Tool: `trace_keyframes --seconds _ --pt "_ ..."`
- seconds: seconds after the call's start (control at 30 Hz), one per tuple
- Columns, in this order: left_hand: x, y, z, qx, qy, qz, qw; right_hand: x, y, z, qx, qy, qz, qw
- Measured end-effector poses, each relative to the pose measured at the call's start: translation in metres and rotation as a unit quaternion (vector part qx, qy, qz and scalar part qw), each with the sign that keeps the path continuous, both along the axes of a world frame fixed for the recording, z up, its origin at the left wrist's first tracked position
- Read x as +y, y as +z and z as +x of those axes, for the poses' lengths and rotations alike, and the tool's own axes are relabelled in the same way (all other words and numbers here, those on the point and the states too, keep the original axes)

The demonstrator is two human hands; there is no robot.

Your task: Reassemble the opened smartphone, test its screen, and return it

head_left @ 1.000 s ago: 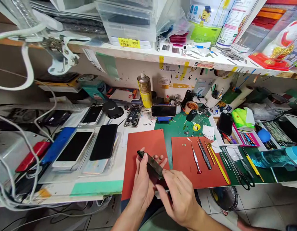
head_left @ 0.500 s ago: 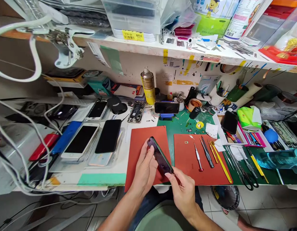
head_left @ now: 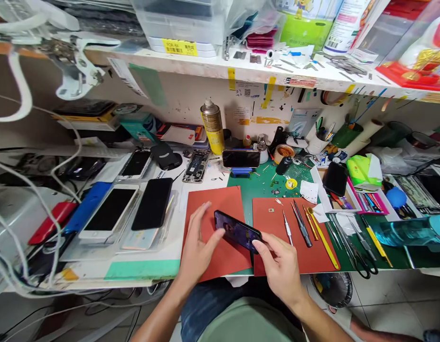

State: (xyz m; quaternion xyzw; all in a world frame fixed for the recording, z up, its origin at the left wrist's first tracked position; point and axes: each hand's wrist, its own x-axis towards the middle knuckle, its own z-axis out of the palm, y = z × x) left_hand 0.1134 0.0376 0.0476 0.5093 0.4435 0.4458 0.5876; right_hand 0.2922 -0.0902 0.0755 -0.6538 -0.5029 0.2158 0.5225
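Observation:
A dark smartphone is tilted above the left red-brown mat, its screen facing up with a dim reflection in it. My right hand pinches its right end between thumb and fingers. At the phone's other end, my left hand is spread, thumb tip at or very near the screen's lower left corner; I cannot tell if it touches. On the right red-brown mat lie a screwdriver, a dark pen-like tool, a yellow tool and a small SIM tray.
Left of the mats lie a white-framed phone and a black phone on plastic trays. Behind stand an opened phone, a spray can and a propped phone. Scissors and a blue bottle sit right; a shelf overhangs.
The phone has turned from steeply slanted to nearly sideways, its screen now more visible. My left hand has loosened from it and moved left with fingers apart; my right hand still holds its end.

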Motion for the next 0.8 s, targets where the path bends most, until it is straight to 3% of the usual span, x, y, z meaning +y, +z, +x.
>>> trace_keyframes --seconds 0.03,0.1,0.17,0.23,0.37,0.43,0.53,0.6,0.7,0.8 --pt "0.001 0.003 -0.005 0.093 -0.075 0.101 0.988 0.005 0.010 0.006 -0.040 0.023 0.000 0.999" --pt "0.002 0.007 -0.010 0.204 -0.173 0.272 0.924 0.018 0.028 0.014 -0.126 0.073 -0.004 0.989" --pt "0.001 0.009 -0.007 0.257 -0.208 0.395 0.857 0.030 0.042 0.013 -0.193 0.108 -0.008 0.975" --pt "0.001 0.006 0.000 0.271 -0.189 0.456 0.826 0.039 0.051 0.007 -0.228 0.127 -0.009 0.965" --pt "0.006 -0.007 0.010 0.246 -0.112 0.463 0.844 0.046 0.054 0.003 -0.206 0.161 -0.006 0.965" --pt "0.009 -0.011 0.011 0.235 -0.080 0.443 0.862 0.048 0.047 0.019 -0.203 0.123 -0.042 0.970" --pt "0.012 -0.014 0.011 0.235 -0.041 0.382 0.893 0.060 0.028 0.063 -0.251 -0.013 -0.154 0.955" --pt "0.011 -0.013 0.012 0.232 -0.029 0.329 0.915 0.076 0.013 0.092 -0.269 -0.060 -0.197 0.941" --pt "0.010 -0.013 0.015 0.231 -0.021 0.280 0.932 0.102 -0.006 0.116 -0.297 -0.062 -0.243 0.921" --pt "0.009 -0.012 0.015 0.238 -0.018 0.263 0.935 0.120 -0.019 0.116 -0.325 -0.048 -0.271 0.905"
